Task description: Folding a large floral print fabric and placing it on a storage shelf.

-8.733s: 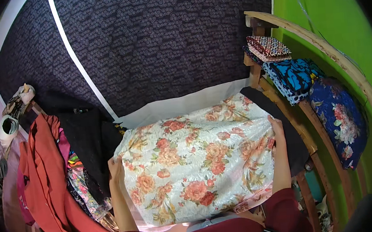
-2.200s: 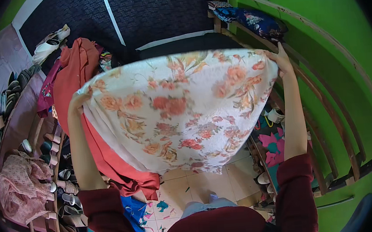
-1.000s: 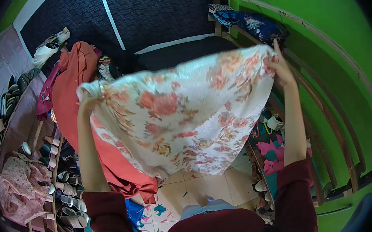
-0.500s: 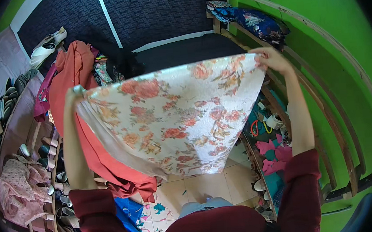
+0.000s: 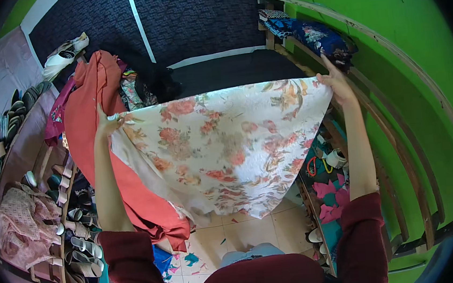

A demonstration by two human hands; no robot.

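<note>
fingers [image 5: 329, 81] pinching floral cloth [image 5: 231, 135], right forefinger [image 5: 328, 64] extended

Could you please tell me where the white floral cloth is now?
In the head view, the white floral cloth hangs at the centre, stretched between the left hand and the right hand, with the coral cloth along its left side.

The cloth [image 5: 221, 142] hangs between the left hand [image 5: 107, 126] and the right hand [image 5: 338, 87], above the tiled floor [image 5: 247, 228], with the worktop [image 5: 231, 70] beyond it. To its left trails draped fabric [image 5: 87, 135], garments [image 5: 135, 90] just beside. Farther left, shoes [image 5: 86, 245] sit on a rack and a lace textile [image 5: 26, 226] lies over its outer side. At right, folded fabrics [image 5: 314, 35] rest toward the far end of wooden rails [image 5: 366, 30]; scraps [image 5: 191, 259] lie on the floor.
</note>
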